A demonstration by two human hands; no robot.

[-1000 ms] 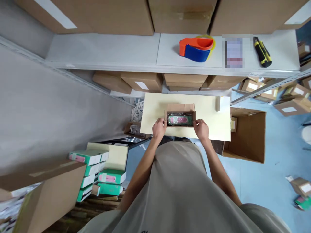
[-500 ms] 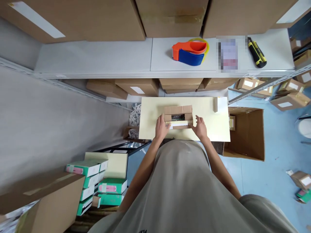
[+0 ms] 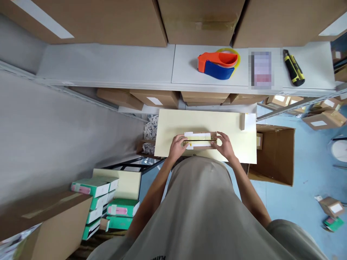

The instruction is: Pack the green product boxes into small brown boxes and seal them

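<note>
On the pale yellow table [image 3: 169, 124] lies a small cardboard box [image 3: 199, 146], its two long top flaps folded inward with a narrow dark slit between them. White labels with yellowish tape run along both flaps. My left hand [image 3: 177, 146] grips the box's left end, thumb on the near flap and fingers at the far one. At the right end, my right hand [image 3: 225, 145] holds both flaps the same way, thumb and fingers curved round. What lies inside the box is hidden.
A white box [image 3: 248, 122] stands at the table's right end, beside a large open carton [image 3: 279, 155] on the floor. The shelf above bears an orange and blue tape dispenser [image 3: 218, 65] and a utility knife [image 3: 294, 68]. Green boxes [image 3: 121, 208] are stacked at lower left.
The far flap, upright before, is now folded down, and the near flap lies in too, covering the dark contents. Both hands have stayed at the box's ends, fingers now over the flaps.
</note>
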